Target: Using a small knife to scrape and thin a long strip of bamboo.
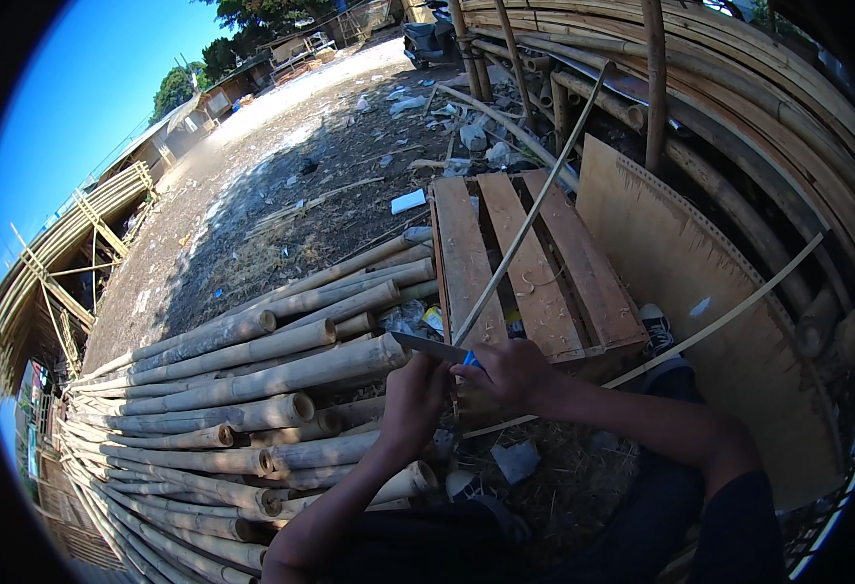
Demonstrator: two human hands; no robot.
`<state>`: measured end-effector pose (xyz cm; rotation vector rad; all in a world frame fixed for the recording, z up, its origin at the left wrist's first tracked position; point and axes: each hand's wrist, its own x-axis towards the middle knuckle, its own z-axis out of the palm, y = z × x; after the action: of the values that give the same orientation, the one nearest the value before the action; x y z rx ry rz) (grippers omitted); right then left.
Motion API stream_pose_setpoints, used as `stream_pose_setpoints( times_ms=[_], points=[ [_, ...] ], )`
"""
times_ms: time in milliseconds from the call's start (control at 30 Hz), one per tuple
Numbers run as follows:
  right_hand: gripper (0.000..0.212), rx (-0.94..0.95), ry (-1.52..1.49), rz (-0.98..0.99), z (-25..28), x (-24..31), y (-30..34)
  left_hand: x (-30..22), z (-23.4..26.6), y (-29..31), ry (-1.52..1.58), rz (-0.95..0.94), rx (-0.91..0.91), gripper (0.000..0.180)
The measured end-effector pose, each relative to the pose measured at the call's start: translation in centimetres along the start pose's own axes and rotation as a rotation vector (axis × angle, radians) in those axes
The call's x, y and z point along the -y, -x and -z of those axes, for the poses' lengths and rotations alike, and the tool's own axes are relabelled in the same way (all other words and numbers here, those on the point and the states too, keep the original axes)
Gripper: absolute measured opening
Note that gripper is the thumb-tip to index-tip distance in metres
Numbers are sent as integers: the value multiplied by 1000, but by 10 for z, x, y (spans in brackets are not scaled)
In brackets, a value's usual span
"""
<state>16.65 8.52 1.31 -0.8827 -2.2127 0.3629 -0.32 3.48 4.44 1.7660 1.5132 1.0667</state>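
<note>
The right hand (513, 375) is wrapped around the blue handle of a knife (426, 346), whose blade points left above the left hand (416, 397); that one is curled, but I cannot tell what it pinches. A long bamboo strip (529, 230) slants from the blade over a slatted wooden crate (467, 253), beside stacked bamboo poles (291, 376).

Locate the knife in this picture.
In the head view, the knife is just below centre, its blue handle in the right hand and its blade pointing left, near the left hand.
</note>
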Motion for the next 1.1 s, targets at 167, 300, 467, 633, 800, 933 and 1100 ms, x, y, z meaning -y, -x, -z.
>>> stream_pose_setpoints(
  times_ms=[167, 300, 467, 633, 800, 933, 1100],
  points=[
    [53, 28, 194, -3, 21, -15, -8, 1, 4, 0, -4, 19, 29, 19],
    [54, -129, 53, -334, 61, -67, -18, 20, 8, 0, 5, 111, 23, 20],
    [52, -100, -33, -342, 54, -61, -9, 28, 3, -2, 8, 73, 112, 16],
    [55, 139, -68, -348, 46, -29, -12, 19, 1, -2, 45, 110, 152, 15],
    [53, 216, -61, -311, 37, -16, -8, 12, 3, -3, 114, 181, 123, 17],
    [52, 183, -69, -221, 23, -12, -1, 14, 4, -4, 239, 275, 158, 17],
    [53, 250, -173, -257, 13, -7, 2, 17, 5, -4, 312, 298, 202, 16]
  ],
)
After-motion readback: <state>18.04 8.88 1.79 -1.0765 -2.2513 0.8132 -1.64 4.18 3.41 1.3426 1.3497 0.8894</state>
